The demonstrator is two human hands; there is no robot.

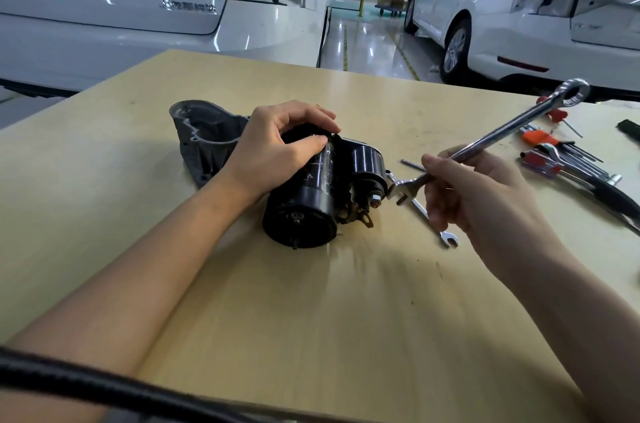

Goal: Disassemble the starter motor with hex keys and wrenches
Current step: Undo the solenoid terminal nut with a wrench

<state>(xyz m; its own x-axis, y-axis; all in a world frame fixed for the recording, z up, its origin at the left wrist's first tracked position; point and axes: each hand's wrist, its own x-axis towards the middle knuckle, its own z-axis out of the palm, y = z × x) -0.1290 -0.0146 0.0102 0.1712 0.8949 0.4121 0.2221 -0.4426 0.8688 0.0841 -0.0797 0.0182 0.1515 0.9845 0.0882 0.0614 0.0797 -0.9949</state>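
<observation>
Black cable [104, 391] is crossing the bottom left corner, closest to the lens. Two bare forearms are reaching forward over the pale wooden table [311, 318].

Left hand [273, 149] is curling over the black body of the starter motor [311, 194], thumb and fingers wrapping its barrel and holding it on its side in the middle of the table. Grey cast housing [204, 138] of the motor is pointing away and left; the round black end cap is facing the camera, with a nut on a stud [375, 201] showing at its right.

Right hand [481, 194] is gripping the shank of a chrome combination wrench [491, 142], fingers closed round it. Open end is sitting just beside the stud nut (touching or not, cannot tell); ring end is tilting up and to the right.

Second, smaller wrench [429, 218] is lying flat on the table under the held one.

Farther right, a cluster of hand tools [568, 159] is lying near the table edge: hex keys in an orange holder, red-handled pieces.

Beyond the table, two white cars [138, 7] are standing on a glossy floor.
</observation>
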